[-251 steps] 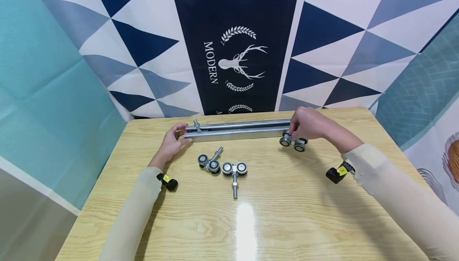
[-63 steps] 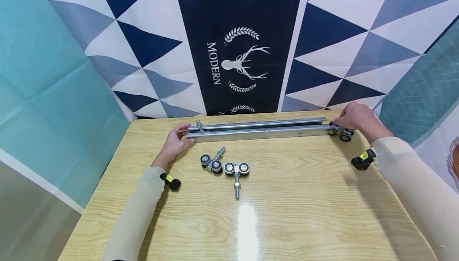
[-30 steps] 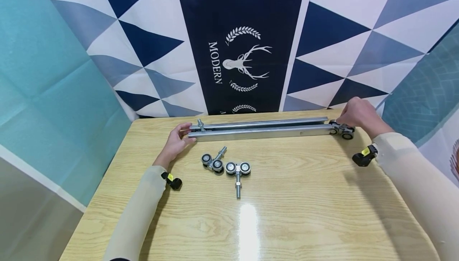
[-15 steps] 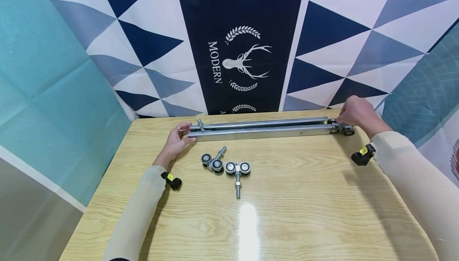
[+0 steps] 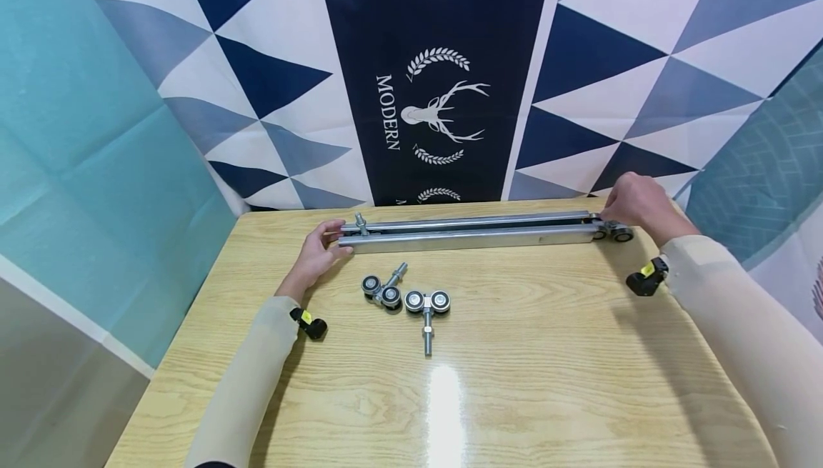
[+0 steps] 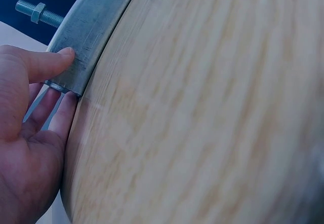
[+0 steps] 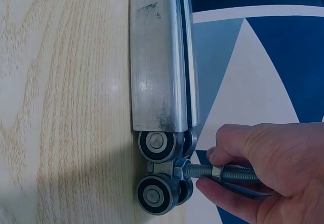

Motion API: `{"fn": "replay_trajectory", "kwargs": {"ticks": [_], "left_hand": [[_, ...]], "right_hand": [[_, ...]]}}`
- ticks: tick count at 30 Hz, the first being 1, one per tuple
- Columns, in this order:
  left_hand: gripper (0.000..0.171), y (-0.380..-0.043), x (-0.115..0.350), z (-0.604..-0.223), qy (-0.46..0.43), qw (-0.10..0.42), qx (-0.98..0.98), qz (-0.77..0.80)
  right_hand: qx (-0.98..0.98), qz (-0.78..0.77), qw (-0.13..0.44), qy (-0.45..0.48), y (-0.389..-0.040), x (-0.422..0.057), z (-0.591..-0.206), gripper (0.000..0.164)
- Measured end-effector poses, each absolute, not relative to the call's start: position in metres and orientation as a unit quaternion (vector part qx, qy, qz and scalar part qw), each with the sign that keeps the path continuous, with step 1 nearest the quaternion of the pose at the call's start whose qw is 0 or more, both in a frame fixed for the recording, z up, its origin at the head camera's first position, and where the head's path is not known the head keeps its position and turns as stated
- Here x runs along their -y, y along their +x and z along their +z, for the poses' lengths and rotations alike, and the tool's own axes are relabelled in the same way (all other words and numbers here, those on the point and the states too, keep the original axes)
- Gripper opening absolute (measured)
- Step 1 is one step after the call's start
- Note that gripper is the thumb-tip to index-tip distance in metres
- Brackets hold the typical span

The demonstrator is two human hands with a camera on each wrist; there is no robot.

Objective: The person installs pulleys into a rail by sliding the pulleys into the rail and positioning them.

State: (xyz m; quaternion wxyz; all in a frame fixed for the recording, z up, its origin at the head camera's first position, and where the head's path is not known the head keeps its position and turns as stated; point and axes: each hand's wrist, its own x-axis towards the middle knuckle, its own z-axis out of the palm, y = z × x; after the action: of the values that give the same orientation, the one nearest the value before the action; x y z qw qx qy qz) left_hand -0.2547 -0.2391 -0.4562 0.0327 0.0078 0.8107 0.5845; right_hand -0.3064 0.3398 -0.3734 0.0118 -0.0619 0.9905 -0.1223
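Note:
A long, slotted steel track [image 5: 469,241] lies along the back of the table. My left hand [image 5: 315,257] grips its left end, thumb on the front face and fingers around the end. Close by, the bolt of a roller trolley [image 5: 361,223] stands up through the slot, its wheels mostly hidden inside. At the right end, my right hand [image 5: 639,205] pinches the threaded bolt of another four-wheeled trolley [image 7: 154,194]. In the right wrist view its leading wheels sit right at the track's mouth, with the bolt pointing out along the slot side and the rear wheels outside.
Two more roller trolleys lie in front of the track: one tilted trolley [image 5: 383,291] and one trolley [image 5: 427,304] with its bolt toward me. The wooden table [image 5: 514,382] meets a patterned cloth backdrop [image 5: 450,118] just behind the track.
My right hand carried its trolley rightward from in front of the track to the right end, and lately eased it slightly left against the opening. The left hand kept its grip.

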Motion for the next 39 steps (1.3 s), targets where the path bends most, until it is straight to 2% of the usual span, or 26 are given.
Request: {"fn": "replay_trajectory", "kwargs": {"ticks": [7,17,27,39], "left_hand": [[0.066,-0.271,0.249,-0.484,0.008,0.026,-0.800,0.599],[0.064,-0.270,0.247,-0.485,0.017,0.004,-0.804,0.595],[0.064,-0.268,0.249,-0.485,0.015,0.007,-0.803,0.595],[0.067,-0.269,0.248,-0.483,0.018,0.009,-0.802,0.597]], "right_hand": [[-0.990,-0.119,0.010,-0.069,-0.307,-0.333,-0.373,0.011],[-0.990,-0.116,0.010,-0.083,-0.310,-0.326,-0.374,0.010],[-0.988,-0.136,0.021,-0.070,-0.310,-0.324,-0.378,0.011],[-0.977,-0.205,0.010,-0.058,-0.302,-0.329,-0.378,0.025]]}}
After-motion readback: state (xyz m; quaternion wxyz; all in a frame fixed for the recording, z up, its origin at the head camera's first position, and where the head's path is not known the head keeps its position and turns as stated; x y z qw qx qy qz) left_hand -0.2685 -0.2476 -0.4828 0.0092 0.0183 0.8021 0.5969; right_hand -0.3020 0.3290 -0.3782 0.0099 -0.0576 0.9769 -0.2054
